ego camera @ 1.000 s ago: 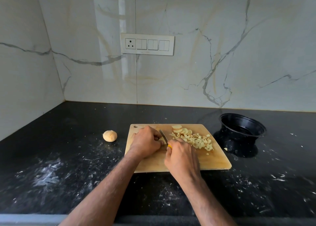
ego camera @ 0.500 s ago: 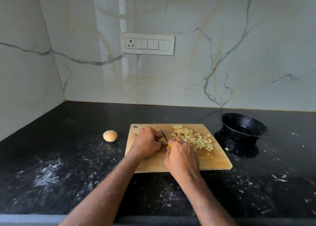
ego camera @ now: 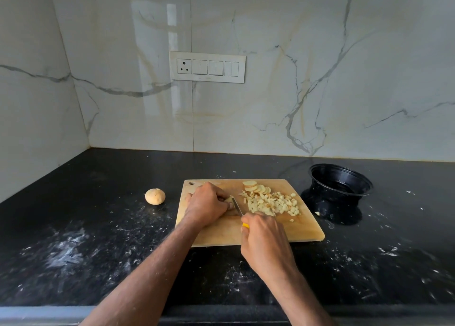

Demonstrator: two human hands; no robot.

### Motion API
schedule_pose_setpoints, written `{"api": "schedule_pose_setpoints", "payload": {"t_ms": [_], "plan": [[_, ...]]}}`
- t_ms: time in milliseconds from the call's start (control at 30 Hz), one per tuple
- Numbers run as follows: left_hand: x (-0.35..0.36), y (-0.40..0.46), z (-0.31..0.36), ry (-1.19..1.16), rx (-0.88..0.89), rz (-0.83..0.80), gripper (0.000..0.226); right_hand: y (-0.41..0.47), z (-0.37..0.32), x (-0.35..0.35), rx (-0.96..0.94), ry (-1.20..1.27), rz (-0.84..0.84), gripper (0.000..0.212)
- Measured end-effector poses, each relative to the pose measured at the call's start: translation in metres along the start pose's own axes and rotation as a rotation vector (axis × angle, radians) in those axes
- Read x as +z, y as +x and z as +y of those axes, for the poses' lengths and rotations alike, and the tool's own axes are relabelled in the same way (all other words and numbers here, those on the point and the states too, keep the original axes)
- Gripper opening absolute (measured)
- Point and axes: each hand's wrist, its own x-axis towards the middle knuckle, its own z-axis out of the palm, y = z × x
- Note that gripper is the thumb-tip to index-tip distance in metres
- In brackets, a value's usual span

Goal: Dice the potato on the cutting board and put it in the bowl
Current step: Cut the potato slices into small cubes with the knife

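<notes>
- Your left hand (ego camera: 206, 203) has its fingers curled down over the remaining potato piece (ego camera: 229, 199), pinning it to the cutting board (ego camera: 221, 234); only a pale edge of it shows past your knuckles.
- Your right hand (ego camera: 264, 237) is wrapped round the yellow handle of the knife (ego camera: 237, 207), fingers clamped tight.
- The blade runs away from you and slightly left, its edge just beside your left fingertips, on their right, so the next cut likely falls very near them.
- Right of the blade lies the pile of diced potato (ego camera: 270, 203), with a few uncut slices (ego camera: 256, 187) at its far edge.
- The black bowl (ego camera: 341, 180) stands on the tabletop (ego camera: 98, 239) beyond the board's right edge, nearer your right hand; no dice are visible in it.
- A whole potato (ego camera: 155, 196) sits on the tabletop, left of the board.
</notes>
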Motion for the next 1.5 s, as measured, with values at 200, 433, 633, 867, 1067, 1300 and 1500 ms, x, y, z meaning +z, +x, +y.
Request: {"api": "schedule_pose_setpoints", "payload": {"t_ms": [200, 433, 633, 867, 1067, 1300, 1500], "plan": [[-0.003, -0.005, 0.000, -0.014, 0.080, -0.032, 0.022, -0.013, 0.007, -0.009, 0.006, 0.026, 0.011, 0.017], [-0.007, -0.006, 0.001, 0.028, 0.159, -0.095, 0.025, -0.022, 0.012, -0.018, 0.001, 0.031, 0.001, 0.018], [-0.009, -0.006, -0.004, -0.084, 0.135, -0.064, 0.043, -0.007, 0.014, -0.022, 0.077, 0.046, 0.149, 0.011], [-0.013, -0.002, -0.009, -0.128, 0.138, -0.002, 0.021, 0.025, 0.001, 0.004, 0.039, 0.067, 0.130, 0.021], [-0.014, -0.002, -0.008, -0.142, 0.120, -0.009, 0.040, 0.030, -0.004, 0.016, 0.044, 0.028, 0.069, 0.024], [-0.015, -0.003, -0.005, -0.148, 0.086, -0.060, 0.047, 0.031, -0.005, 0.015, 0.024, 0.013, 0.059, 0.023], [-0.013, 0.000, -0.005, -0.154, 0.080, -0.061, 0.046, 0.033, -0.007, 0.015, 0.022, 0.013, 0.054, 0.022]]}}
